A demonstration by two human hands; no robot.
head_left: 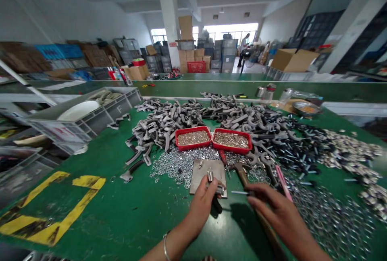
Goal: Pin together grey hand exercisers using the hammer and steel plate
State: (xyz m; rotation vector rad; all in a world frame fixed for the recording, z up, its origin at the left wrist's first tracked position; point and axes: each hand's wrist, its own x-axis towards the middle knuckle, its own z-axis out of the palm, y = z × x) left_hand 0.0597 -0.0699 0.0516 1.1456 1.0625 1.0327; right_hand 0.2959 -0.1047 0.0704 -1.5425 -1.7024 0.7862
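My left hand (pixel 203 199) is closed around a small metal part with a black handle (pixel 216 206). A ribbed, spring-like metal piece (pixel 210 175) stands up at its fingertips. Just to the right, my right hand (pixel 273 204) pinches a thin bolt with a black head (pixel 240 193), its bare shank pointing left toward the part. Both hands are above the green table, in front of a square metal plate (pixel 208 166). A hammer (pixel 242 172) and a red-handled screwdriver (pixel 223 158) lie behind the right hand.
Two red trays (pixel 193 147) of small pins stand behind the plate, amid loose nuts (pixel 172 166). A heap of grey metal parts (pixel 181 112) spreads behind them. Black-headed bolts (pixel 296 152) and washers (pixel 338 220) lie at right. A grey crate (pixel 99 118) stands at left.
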